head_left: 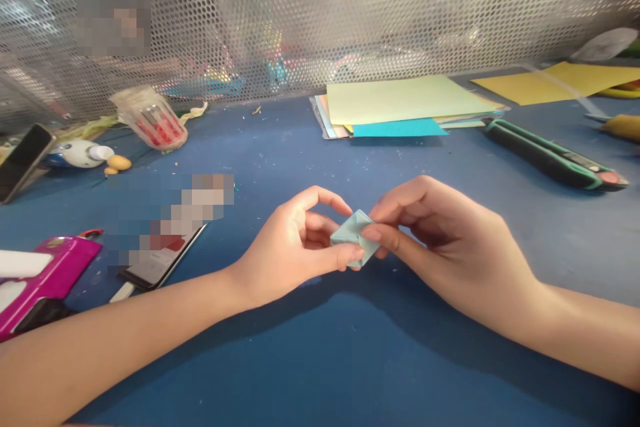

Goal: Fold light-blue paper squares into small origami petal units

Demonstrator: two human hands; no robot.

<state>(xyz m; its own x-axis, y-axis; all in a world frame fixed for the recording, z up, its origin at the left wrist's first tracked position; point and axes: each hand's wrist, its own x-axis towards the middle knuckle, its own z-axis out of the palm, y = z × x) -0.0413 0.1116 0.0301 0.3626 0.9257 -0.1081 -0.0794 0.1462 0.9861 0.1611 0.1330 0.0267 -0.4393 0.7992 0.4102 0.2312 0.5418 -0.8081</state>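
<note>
A small folded piece of pale blue-green paper is held just above the blue table, in the middle of the view. My left hand pinches its left side between thumb and curled fingers. My right hand pinches its right side, with the thumb pressed on top of the fold. Both hands are closed on the paper.
A stack of coloured paper sheets lies behind the hands, with a yellow sheet at far right. A green-black utility knife lies to the right. At left are a phone, a magenta tool and a screwdriver case. A perforated metal screen closes the back.
</note>
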